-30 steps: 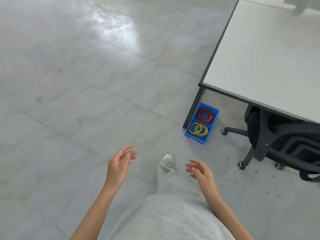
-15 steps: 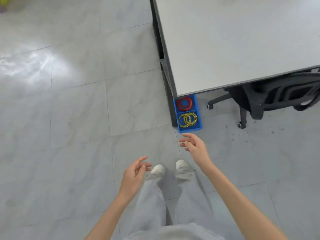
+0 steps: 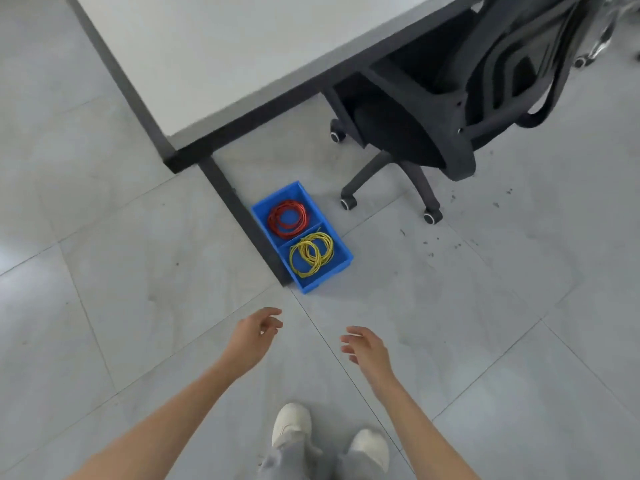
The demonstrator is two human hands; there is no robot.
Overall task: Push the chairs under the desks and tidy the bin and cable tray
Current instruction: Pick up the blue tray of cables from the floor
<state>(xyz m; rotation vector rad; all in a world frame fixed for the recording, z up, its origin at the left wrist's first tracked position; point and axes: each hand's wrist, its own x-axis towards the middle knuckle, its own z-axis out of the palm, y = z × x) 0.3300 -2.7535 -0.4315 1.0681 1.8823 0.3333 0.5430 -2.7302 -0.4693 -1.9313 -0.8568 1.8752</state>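
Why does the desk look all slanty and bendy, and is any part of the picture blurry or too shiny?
In the head view the wide lens tilts and stretches the desk and chair toward the edges; the tray and its red coil and yellow coil look sharp; the left hand and right hand are slightly soft; a pale glare patch sits on the floor at the left edge.
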